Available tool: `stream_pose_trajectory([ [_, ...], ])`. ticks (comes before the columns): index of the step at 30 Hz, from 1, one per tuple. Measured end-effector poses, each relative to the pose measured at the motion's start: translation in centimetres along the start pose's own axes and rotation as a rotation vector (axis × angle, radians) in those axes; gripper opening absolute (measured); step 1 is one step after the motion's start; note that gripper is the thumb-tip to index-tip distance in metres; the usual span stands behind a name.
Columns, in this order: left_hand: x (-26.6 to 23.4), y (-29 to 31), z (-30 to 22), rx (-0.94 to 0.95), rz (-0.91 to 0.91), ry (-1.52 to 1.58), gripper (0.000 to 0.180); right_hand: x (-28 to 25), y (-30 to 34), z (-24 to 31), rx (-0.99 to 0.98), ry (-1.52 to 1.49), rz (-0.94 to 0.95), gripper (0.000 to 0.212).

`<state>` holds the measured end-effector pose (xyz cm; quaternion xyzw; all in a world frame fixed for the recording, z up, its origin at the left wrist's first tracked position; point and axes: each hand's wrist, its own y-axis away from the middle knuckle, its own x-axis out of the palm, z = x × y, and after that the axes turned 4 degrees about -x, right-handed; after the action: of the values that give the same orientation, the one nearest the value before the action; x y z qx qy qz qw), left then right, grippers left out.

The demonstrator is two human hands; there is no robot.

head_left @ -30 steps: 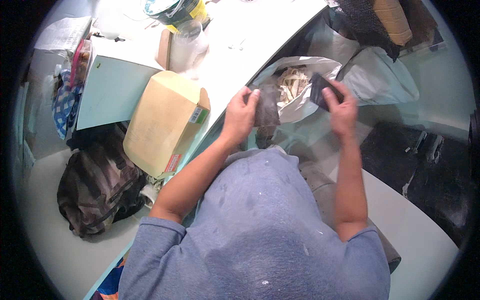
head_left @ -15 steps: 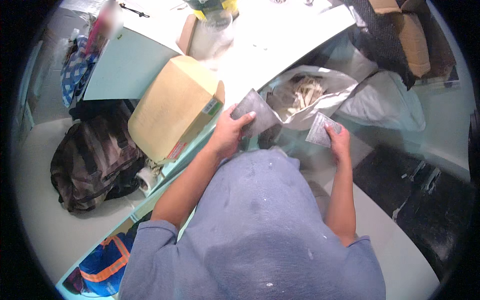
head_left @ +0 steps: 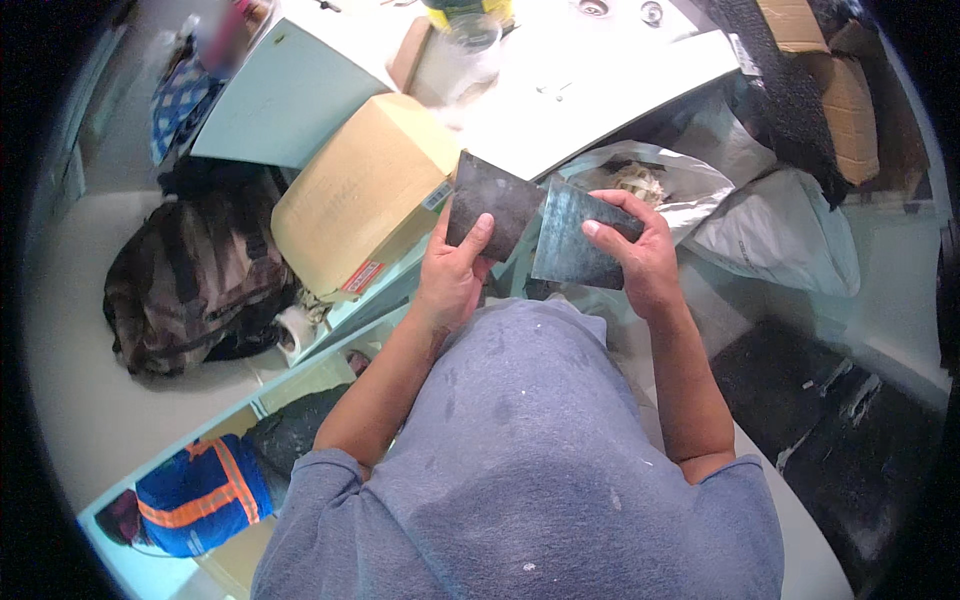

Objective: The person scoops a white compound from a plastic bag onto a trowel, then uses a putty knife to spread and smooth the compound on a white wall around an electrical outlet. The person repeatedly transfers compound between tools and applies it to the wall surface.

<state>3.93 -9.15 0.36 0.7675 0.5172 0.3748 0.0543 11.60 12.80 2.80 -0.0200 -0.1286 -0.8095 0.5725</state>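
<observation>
1. Head view, left side: my left hand (head_left: 452, 268) has its fingers clamped on the dark plate (head_left: 500, 200) by the lower left part. My thumb (head_left: 478, 232) presses flat on its face; the other fingers are mostly hidden behind.

2. Head view, right side: my right hand (head_left: 655, 262) is clamped on the bluish plate (head_left: 572, 245), thumb on the face, one finger along the upper edge. How the rest of my fingers lie behind it, I cannot tell.

3. Both plates are up in front of my belly, side by side and tilted against each other (their near edges come so close that I cannot tell whether they touch). Behind them are the desk (head_left: 610, 85) and the open bag (head_left: 690, 190) with pale scraps (head_left: 638, 182); the carton (head_left: 345, 200) is left of the dark plate.

4. To handle them well, I would keep each thumb light, so the faces stay in view and unsmeared, and bear the weight on the fingers behind. I would turn both wrists slowly and evenly, since the corners look likely to knock together. A firmer pinch seems wise on the bluish plate, which I have only by one side.
</observation>
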Motion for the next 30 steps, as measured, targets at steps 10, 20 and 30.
stream_pose_trajectory([
  [10,-2.3,7.1,-1.4,0.219,-0.034,0.159,0.046,8.2,0.7,-0.7,0.024,-0.122,0.003,0.029],
  [20,-8.0,12.6,-1.4,0.245,-0.115,0.001,0.056,13.6,3.2,-0.5,-0.003,0.250,0.260,0.028],
  [30,-11.8,15.8,-3.7,0.225,-0.253,0.240,0.053,16.6,3.2,0.3,-0.533,0.515,0.127,0.036],
])
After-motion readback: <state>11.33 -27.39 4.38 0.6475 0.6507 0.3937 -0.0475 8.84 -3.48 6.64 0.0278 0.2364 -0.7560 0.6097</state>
